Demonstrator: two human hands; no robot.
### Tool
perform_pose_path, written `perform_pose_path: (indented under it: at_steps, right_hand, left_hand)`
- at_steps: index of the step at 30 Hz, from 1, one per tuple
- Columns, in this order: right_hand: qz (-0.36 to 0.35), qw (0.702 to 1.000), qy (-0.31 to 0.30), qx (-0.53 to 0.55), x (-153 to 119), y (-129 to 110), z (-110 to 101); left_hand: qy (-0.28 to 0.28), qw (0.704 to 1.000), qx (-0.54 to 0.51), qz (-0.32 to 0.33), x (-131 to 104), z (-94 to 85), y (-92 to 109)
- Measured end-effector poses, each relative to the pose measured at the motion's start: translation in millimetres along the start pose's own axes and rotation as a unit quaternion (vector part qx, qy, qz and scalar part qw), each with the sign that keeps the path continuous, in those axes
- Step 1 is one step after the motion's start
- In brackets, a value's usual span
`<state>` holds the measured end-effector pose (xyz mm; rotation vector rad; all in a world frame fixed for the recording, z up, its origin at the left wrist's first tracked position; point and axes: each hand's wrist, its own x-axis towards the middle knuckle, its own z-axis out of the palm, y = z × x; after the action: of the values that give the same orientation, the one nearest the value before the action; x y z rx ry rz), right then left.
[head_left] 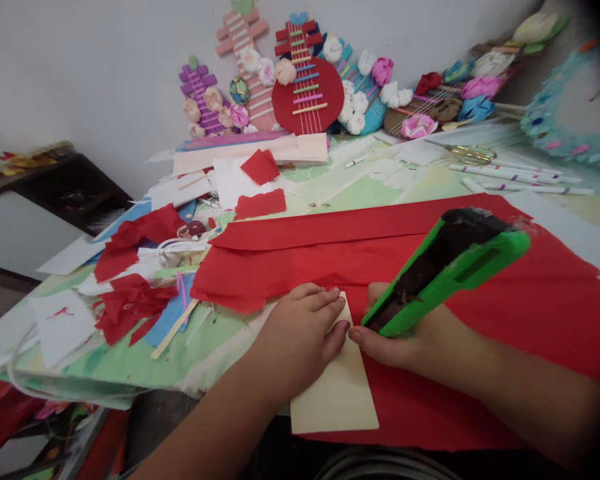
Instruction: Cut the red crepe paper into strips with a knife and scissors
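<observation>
A large sheet of red paper (485, 313) spreads over the table in front of me. On its near part lies a stiff cream card strip (336, 393), slanting away from the table's front edge. My left hand (307, 333) rests flat on this card, fingers stretched toward its far end. Just to the right, my right hand (405, 340) grips a green and black box cutter (445, 267), held tilted with its lower end down at the card's right edge. The blade's tip is hidden by my fingers.
Torn red paper scraps (135, 300), white sheets (63, 327) and thin strips litter the left side. Gold-handled scissors (473, 155) and several white sticks (530, 177) lie at the back right. Decorated guitar-like crafts (307, 93) lean against the wall.
</observation>
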<state>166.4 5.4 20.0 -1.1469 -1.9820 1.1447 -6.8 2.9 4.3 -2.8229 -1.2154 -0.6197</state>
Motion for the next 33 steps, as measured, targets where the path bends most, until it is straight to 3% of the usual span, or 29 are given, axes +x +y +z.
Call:
perform_pose_path:
  at_steps: [15, 23, 33]
  right_hand:
    - [-0.076, 0.997, 0.005, -0.027, 0.2, 4.6, 4.7]
    - [-0.004, 0.999, 0.034, 0.007, 0.6, 2.6, -0.8]
    - [0.019, 1.0, -0.014, 0.017, -0.7, -1.6, -1.4]
  left_hand:
    - [-0.016, 1.0, -0.014, -0.008, 0.4, -1.7, 0.2]
    - [0.008, 1.0, -0.017, 0.001, -1.1, 2.3, -2.1]
    - [0.001, 1.0, -0.01, 0.0, 0.2, -0.6, -1.4]
